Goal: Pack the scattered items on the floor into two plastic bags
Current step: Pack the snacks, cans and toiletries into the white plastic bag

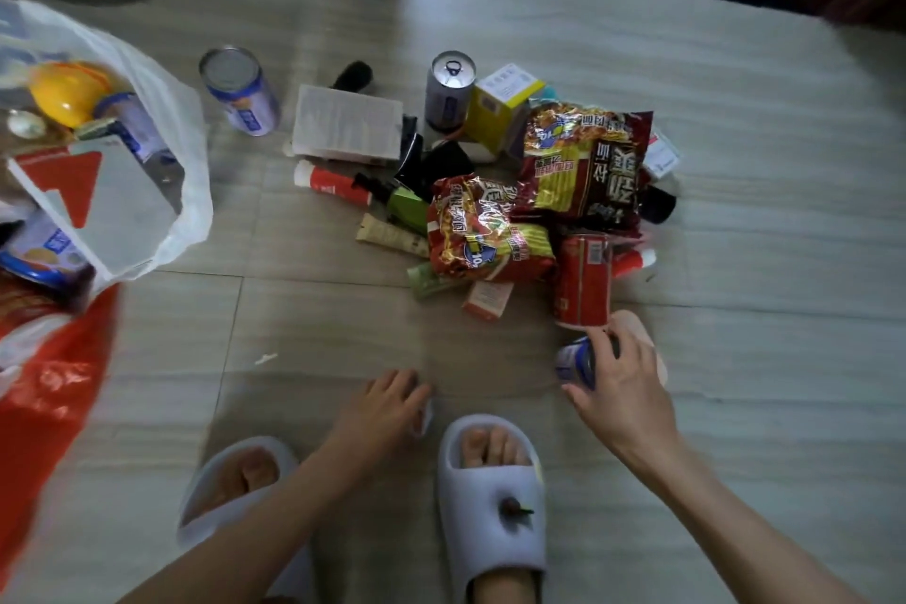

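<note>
Floor (735, 123): pale streaked tiles fill the head view; a dark doorway and furniture run along the top edge.
White bag (181, 152): left edge of the frame, mouth open; inside lie a yellow ball (68, 96), a blue-and-white can and a white box with red arrows (93, 201).
Red bag (44, 387): lower left, below the white bag, crumpled on the floor.
Standing cans: a blue can (240, 91) stands upright left of centre, well apart from the bags; a grey can (450, 91) stands upright at upper centre, just beside a yellow-and-white box (500, 108).
Booklet (348, 123): between the two standing cans, printed face up.
Pile: right of centre, two red snack packs (490, 231) (586, 162) lie over tubes, a red-and-white tube (333, 182), a green bottle (407, 206) and small boxes.
Red can (583, 280): at the pile's lower edge, just above the right hand.
Right hand (617, 387): lower right, fingers curled round a small blue can (573, 363) at floor level.
Left hand (387, 402): lower centre, fingers curled over something white at its right edge; what it is cannot be told.
Slippers (495, 505): pale grey, at the bottom of the frame, bare toes showing.
</note>
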The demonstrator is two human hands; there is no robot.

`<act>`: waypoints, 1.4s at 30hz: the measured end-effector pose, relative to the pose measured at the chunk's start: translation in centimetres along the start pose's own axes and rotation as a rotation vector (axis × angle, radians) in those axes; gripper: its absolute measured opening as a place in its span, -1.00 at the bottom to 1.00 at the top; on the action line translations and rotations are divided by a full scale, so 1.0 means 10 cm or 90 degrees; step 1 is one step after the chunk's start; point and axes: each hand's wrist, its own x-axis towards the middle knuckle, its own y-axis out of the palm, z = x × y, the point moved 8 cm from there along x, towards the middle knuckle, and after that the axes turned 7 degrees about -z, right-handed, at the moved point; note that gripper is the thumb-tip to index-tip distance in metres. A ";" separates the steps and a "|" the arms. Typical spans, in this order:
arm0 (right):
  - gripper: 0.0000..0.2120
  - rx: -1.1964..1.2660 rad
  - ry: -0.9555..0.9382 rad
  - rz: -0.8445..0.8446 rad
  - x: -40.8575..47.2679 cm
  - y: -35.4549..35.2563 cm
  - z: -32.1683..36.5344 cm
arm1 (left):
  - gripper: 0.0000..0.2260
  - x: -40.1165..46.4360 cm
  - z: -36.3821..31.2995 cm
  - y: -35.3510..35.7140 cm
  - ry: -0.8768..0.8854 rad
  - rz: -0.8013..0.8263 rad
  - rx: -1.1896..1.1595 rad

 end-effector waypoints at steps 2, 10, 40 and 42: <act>-0.45 -0.008 0.003 -0.004 0.02 -0.01 -0.02 | -0.36 0.02 0.03 -0.02 -0.009 -0.025 -0.012; -0.50 -0.010 -0.059 0.063 0.06 -0.25 0.44 | -0.29 -0.08 0.54 -0.58 -0.228 -0.177 -0.293; -0.70 0.520 -0.196 0.109 1.47 -0.14 5.48 | -0.52 -1.42 3.77 -2.10 -0.631 -0.559 -0.126; -0.68 0.409 -0.293 0.081 1.46 -0.13 5.51 | -0.54 -1.34 3.83 -2.00 -0.622 -0.473 -0.132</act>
